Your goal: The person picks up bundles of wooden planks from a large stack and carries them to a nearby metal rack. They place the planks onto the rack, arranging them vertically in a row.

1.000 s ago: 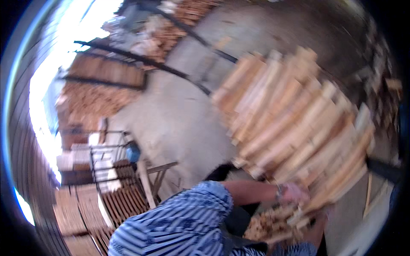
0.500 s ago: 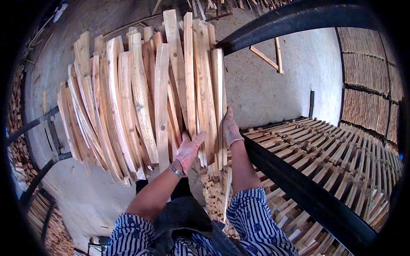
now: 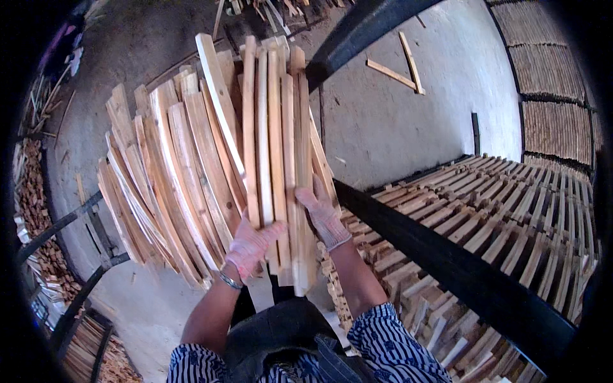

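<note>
A bundle of wooden strips (image 3: 274, 153) is squeezed between my two gloved hands at the right end of a long row. My left hand (image 3: 254, 244), in a pinkish glove, presses the bundle's left side, with the thumb across the strips' near part. My right hand (image 3: 324, 216) grips the bundle's right side. Beside the bundle, more wooden strips (image 3: 182, 185) lean side by side to the left. One strip (image 3: 321, 153) slants behind my right hand, apart from the bundle. The undersides of the held strips are hidden.
A black metal beam (image 3: 453, 274) runs diagonally at the right, above slatted layers of stacked wood (image 3: 504, 217). Another dark beam (image 3: 370, 38) crosses the far side. Black rails (image 3: 70, 217) stand at the left. Two loose strips (image 3: 408, 67) lie on the grey floor (image 3: 383, 121).
My hands have drawn the bundled strips nearer to me and slightly off the row. The right hand has shifted left and nearer, leaving one slanting strip behind it. The view has shifted slightly.
</note>
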`<action>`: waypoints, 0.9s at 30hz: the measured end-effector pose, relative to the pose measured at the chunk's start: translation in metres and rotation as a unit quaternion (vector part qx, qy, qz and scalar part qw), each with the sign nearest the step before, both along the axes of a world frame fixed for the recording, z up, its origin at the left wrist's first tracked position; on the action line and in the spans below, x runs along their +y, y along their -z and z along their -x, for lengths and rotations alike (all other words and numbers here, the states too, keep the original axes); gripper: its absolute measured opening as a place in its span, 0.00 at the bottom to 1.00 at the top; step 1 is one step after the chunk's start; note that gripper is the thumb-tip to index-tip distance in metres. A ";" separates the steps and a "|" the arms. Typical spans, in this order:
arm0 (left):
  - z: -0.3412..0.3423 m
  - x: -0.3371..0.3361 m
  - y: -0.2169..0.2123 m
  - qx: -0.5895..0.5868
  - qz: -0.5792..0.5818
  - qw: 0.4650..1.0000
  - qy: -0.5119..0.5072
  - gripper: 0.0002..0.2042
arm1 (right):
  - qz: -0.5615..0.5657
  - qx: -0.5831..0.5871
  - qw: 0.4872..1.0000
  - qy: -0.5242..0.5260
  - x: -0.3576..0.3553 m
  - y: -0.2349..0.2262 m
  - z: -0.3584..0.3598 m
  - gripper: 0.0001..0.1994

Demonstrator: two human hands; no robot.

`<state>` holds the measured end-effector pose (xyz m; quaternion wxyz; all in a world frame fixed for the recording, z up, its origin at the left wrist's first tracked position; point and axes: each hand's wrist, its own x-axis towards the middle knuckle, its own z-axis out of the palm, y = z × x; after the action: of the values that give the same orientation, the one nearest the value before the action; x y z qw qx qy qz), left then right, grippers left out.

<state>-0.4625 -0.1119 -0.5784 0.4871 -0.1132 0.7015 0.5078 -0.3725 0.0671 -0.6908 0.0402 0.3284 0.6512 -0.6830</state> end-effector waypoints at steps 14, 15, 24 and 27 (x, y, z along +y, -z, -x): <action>-0.002 -0.023 0.002 -0.087 -0.219 0.968 -0.088 0.38 | 0.003 -0.047 0.999 0.006 -0.030 -0.026 -0.012 0.32; -0.004 -0.031 0.009 -0.097 -0.217 0.968 -0.080 0.38 | -0.024 -0.068 0.997 0.008 -0.034 -0.050 -0.002 0.34; -0.071 -0.151 0.009 -0.233 -0.287 0.924 -0.101 0.47 | 0.045 0.057 0.996 0.045 -0.096 -0.122 -0.048 0.34; -0.078 -0.146 -0.003 -0.267 -0.201 0.936 -0.109 0.48 | 0.318 -0.004 0.943 0.096 -0.114 -0.095 -0.050 0.33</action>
<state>-0.3840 -0.2578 -0.5753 0.6108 -0.2200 0.4118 0.6395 -0.3222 -0.0467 -0.5954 0.0797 0.3624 0.3651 -0.8538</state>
